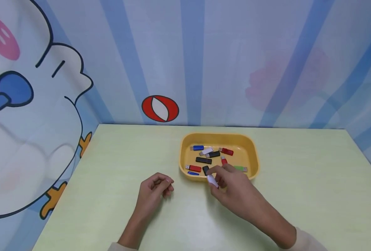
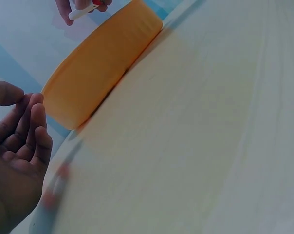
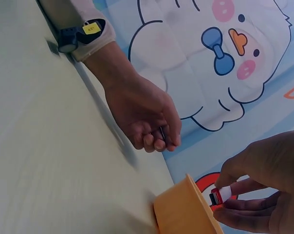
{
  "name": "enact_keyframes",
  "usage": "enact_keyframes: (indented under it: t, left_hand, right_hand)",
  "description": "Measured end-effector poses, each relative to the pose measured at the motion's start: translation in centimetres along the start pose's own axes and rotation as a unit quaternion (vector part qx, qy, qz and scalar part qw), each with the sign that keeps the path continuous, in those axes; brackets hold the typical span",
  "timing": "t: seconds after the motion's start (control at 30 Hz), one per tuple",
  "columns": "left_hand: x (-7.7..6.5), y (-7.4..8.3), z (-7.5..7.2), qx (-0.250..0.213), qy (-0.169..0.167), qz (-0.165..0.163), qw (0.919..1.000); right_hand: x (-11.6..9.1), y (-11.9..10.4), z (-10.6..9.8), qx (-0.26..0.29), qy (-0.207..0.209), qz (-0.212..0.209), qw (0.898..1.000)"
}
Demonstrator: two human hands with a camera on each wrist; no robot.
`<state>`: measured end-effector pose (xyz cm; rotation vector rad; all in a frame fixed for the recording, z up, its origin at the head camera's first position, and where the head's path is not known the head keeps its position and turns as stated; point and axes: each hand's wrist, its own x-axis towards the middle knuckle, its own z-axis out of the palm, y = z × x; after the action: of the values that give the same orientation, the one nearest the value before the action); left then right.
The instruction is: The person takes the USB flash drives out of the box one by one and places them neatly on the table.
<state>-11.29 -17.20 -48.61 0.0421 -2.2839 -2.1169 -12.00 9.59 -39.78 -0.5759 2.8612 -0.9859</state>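
Pinching a white stick (image 1: pixel 212 181), the right hand (image 1: pixel 235 188) partly hides the smooth, rounded tray (image 1: pixel 243 153) — left hand (image 1: pixel 155 190) loosely curled, seemingly empty.

From here I count two hands (image 1: pixel 155 190) (image 1: pixel 240 193), one yellow tray (image 1: pixel 220 137), and visible USB sticks: three red (image 1: pixel 226 151) (image 1: pixel 224 160) (image 1: pixel 194 168), two blue (image 1: pixel 198 147) (image 1: pixel 193 173), two white (image 1: pixel 207 150) (image 1: pixel 212 180), one green (image 1: pixel 240 168), and at least two black (image 1: pixel 214 154) (image 1: pixel 203 160).

Tray (image 1: pixel 250 148) smooth plastic, faintly glossy; green USB stick (image 1: pixel 240 168) plastic, plug (image 1: pixel 245 169) metal; tabletop (image 1: pixel 298 181) smooth, matt.
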Motion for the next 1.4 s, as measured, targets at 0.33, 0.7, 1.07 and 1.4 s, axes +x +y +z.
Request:
enact_keyframes:
  t: [0.33, 0.7, 1.07, 1.4]
  left_hand:
    - [0.0, -0.1, 0.1, 0.002, 0.002, -0.011, 0.9999]
    - [0.0, -0.3, 0.1, 0.001, -0.003, -0.015, 0.9999]
    - [0.0, -0.3, 0.0, -0.003, -0.007, -0.004, 1.0000]
    - [0.0, -0.4, -0.1, -0.002, -0.004, -0.005, 1.0000]
  right_hand:
    - [0.0, -1.2, 1.8, -0.001, -0.042, 0.065, 0.997]
    - [0.0, -1.3, 3.7, 0.000, -0.053, 0.077, 0.996]
    - [0.3, -0.9, 6.3, -0.037, -0.022, 0.051, 0.998]
    - [0.6, -1.4, 8.0, -0.066, -0.027, 0.057, 0.996]
